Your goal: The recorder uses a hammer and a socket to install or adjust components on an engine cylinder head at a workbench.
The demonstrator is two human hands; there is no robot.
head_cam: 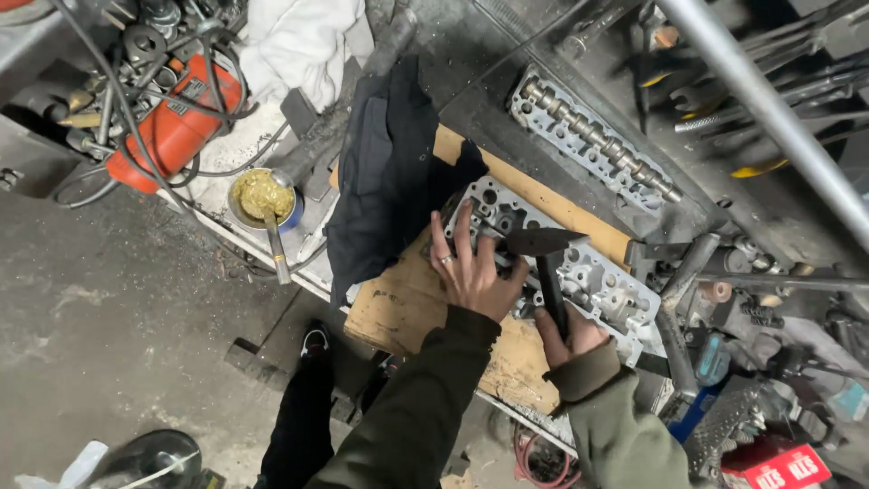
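Observation:
A grey metal cylinder head lies on a wooden board on the workbench. My left hand, with a ring on one finger, rests flat on the near end of the cylinder head, fingers spread. My right hand grips the dark handle of a hammer, whose black head hovers just above the cylinder head beside my left fingers. Both sleeves are olive green.
A dark cloth drapes over the board's left end. A second cylinder head with a camshaft lies behind. A tin of yellowish grease with a brush, an orange machine, a steel pipe and many tools crowd the bench.

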